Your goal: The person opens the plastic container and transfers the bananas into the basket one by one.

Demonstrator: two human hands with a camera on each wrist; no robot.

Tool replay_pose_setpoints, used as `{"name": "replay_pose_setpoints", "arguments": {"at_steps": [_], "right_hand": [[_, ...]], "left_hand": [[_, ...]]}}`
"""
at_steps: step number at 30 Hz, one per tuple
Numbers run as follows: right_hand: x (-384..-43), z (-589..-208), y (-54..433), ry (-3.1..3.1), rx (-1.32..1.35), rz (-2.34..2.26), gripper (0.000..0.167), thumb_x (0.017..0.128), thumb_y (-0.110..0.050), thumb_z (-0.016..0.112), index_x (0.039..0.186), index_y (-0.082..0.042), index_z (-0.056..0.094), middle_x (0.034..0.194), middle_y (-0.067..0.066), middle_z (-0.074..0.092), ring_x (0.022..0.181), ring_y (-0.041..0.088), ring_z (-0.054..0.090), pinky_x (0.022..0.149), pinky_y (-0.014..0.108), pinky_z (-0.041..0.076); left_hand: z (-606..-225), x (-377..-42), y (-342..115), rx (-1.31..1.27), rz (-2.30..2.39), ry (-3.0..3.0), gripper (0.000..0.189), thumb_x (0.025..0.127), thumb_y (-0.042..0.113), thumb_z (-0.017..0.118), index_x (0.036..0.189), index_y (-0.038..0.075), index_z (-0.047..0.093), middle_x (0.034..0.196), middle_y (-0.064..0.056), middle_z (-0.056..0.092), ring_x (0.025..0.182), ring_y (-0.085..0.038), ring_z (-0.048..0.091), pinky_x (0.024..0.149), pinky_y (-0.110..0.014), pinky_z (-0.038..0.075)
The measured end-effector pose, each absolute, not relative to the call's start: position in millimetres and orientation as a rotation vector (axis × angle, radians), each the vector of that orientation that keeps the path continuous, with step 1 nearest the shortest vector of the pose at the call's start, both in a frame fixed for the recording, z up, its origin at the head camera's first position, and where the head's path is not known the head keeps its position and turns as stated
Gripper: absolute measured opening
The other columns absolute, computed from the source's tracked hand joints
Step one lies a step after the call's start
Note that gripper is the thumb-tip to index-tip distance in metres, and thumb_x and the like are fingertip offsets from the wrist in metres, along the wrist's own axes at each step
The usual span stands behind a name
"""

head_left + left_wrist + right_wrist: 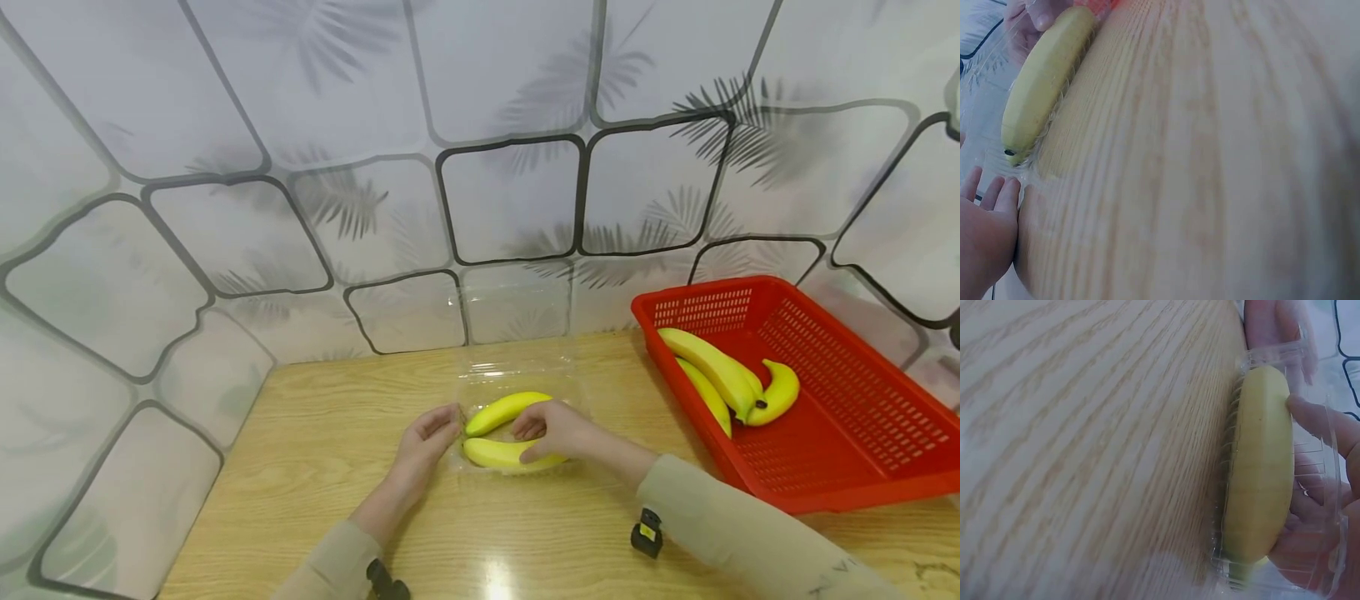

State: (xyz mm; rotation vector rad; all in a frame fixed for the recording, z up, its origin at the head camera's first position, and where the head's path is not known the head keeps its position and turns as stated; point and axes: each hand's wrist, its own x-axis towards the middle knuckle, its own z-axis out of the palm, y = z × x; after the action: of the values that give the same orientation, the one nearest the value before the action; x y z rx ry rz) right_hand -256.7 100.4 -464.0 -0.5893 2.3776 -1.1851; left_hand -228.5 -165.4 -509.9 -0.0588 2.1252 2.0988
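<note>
Two yellow bananas lie side by side in a clear plastic clamshell box with its lid raised against the wall. My left hand is at the box's left edge, fingers loosely bent, next to the bananas' left ends. Over the right part of the box is my right hand. Its thumb touches the near banana, also seen in the right wrist view as a banana behind the clear wall. The other fingers reach between it and the far banana, whose right end they partly hide.
A red perforated plastic basket stands at the right, with several bananas at its left side. The wooden table meets a patterned wall covering at the back and left.
</note>
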Motion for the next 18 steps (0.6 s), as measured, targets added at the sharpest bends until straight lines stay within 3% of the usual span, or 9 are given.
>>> {"name": "replay_pose_setpoints", "arguments": {"at_steps": [7,15,18], "right_hand": [[-255.1,-465.6,98.2,2.425,-0.647,-1.084,0.031,0.084,-0.005,0.089,0.112,-0.007,0.077,0.109,0.001,0.078,0.098,0.014,0.071,0.094,0.034,0.063],[-254.3,-466.1,97.3,2.455,-0.675,-1.040,0.028,0.084,-0.008,0.090,0.110,-0.010,0.079,0.107,-0.001,0.078,0.097,0.012,0.070,0.092,0.034,0.062],[-254.3,-467.2,97.2,2.467,-0.683,-1.018,0.028,0.084,-0.010,0.090,0.109,-0.012,0.079,0.106,-0.001,0.079,0.097,0.012,0.070,0.092,0.034,0.062]], "left_hand": [[-509.4,-228.3,-165.4,-0.062,2.097,2.132,0.050,0.105,0.011,0.062,0.150,-0.007,0.050,0.158,-0.025,0.051,0.148,-0.038,0.049,0.123,-0.035,0.046],[-509.7,-227.9,-166.4,-0.043,2.096,2.131,0.051,0.105,0.012,0.063,0.151,-0.007,0.049,0.159,-0.025,0.050,0.149,-0.039,0.048,0.127,-0.042,0.042],[-509.7,-228.0,-166.1,-0.041,2.095,2.137,0.050,0.105,0.012,0.062,0.150,-0.007,0.050,0.158,-0.025,0.052,0.148,-0.039,0.049,0.125,-0.038,0.045]]}}
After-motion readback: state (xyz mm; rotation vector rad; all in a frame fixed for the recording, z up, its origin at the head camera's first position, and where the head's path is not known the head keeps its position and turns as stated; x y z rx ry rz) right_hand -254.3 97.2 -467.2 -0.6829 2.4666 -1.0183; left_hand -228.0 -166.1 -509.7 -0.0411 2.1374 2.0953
